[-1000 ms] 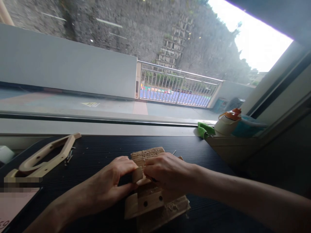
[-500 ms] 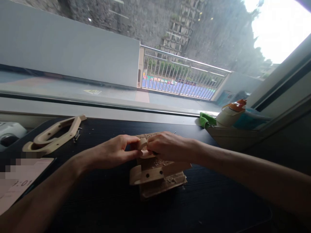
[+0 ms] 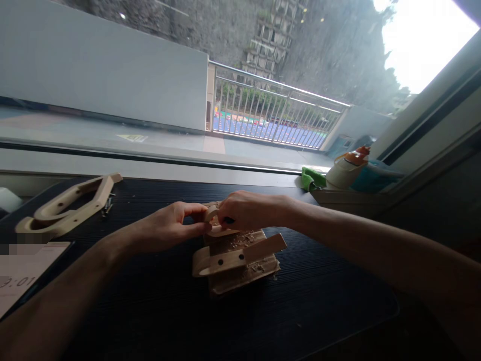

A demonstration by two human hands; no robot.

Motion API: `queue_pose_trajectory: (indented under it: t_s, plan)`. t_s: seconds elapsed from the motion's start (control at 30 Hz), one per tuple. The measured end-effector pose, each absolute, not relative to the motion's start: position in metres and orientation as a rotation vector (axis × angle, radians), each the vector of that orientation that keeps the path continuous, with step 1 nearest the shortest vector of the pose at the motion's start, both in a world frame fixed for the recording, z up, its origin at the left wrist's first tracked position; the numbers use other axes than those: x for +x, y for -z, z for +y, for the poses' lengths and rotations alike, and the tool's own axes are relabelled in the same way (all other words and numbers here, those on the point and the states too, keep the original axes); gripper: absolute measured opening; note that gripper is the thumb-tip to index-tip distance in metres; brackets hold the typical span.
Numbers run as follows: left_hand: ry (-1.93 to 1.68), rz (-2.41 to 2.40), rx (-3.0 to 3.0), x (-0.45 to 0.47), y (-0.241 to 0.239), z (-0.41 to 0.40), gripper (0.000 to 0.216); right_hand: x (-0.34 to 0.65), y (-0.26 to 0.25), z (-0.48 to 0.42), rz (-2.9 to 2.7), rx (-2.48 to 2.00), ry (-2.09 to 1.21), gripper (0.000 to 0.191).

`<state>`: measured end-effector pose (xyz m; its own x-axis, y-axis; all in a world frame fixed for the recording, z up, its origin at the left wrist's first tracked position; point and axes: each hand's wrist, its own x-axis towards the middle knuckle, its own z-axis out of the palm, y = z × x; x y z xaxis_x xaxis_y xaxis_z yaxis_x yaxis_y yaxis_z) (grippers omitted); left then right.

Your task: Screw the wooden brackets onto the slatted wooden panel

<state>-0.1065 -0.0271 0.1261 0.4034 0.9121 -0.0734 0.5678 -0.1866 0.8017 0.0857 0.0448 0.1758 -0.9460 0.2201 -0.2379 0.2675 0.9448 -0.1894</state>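
Observation:
My left hand (image 3: 169,228) pinches the curved end of a pale wooden hook-shaped piece (image 3: 222,231) between thumb and fingers. Right beside it, my right hand (image 3: 250,209) is closed in a fist over the same piece. A small dark spot shows at its curled fingers; what they grip is hidden. Under both hands lies a sheet of brown cardboard (image 3: 240,285) strewn with wood shavings (image 3: 244,239). Nearer to me, a second hook-shaped wooden piece (image 3: 235,259) with two dark holes rests on the cardboard, untouched.
On the dark table (image 3: 180,321), joined wooden parts (image 3: 71,215) lie at the left beside several screws (image 3: 107,205). A phone or tablet (image 3: 30,273) is at the left edge. A green cloth (image 3: 312,179) and a pale container with an orange top (image 3: 344,170) stand by the window.
The view has shifted slightly, so everything sits a little further left and higher. My right hand has moved up off the nearer wooden piece, uncovering more of it; my left still pinches.

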Motion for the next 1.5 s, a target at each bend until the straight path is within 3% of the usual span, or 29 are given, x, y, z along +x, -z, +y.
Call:
queue_pose_trajectory:
  t_s: [0.67,0.9,1.13,1.27,1.5]
  plan:
    - [-0.574,1.365,2.005,-0.102,-0.131,-0.036,0.034,0.09,-0.175,0.035,2.928,0.325,0.26,0.015]
    - [-0.548,1.382,2.116,-0.099,-0.126,-0.042,0.033,0.09,-0.18,0.019,2.83,0.387,0.068,0.016]
    - [-0.458,1.354,1.914,-0.108,-0.144,-0.039,0.052,0.094,-0.178,0.022,2.873,0.398,0.097,0.014]
    - [-0.452,1.294,1.871,-0.099,-0.153,-0.035,0.041,0.096,-0.172,0.027,2.973,0.348,0.249,0.015]
    - [-0.445,1.291,1.827,-0.092,-0.142,-0.027,0.041,0.102,-0.162,0.032,3.066,0.333,0.32,0.017]
